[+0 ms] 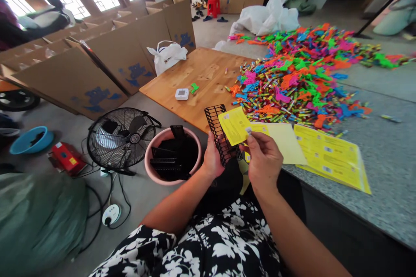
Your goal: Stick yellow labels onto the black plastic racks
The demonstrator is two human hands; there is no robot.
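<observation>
My left hand is closed around a black plastic rack with open slots, tilted up in front of me. A yellow printed sticker is pinched in my right hand between thumb and fingers. The sticker overlaps the right side of the rack; I cannot tell whether they touch. Behind my right hand lie a pale sheet and yellow printed sticker sheets on the grey stone surface. A pink bucket with more black plastic racks stands left of my left hand.
Colourful plastic toy pieces and small tubes are heaped beyond my hands. A wooden board carries a white timer and a green piece. On the floor are a black fan, a power strip and large cardboard boxes.
</observation>
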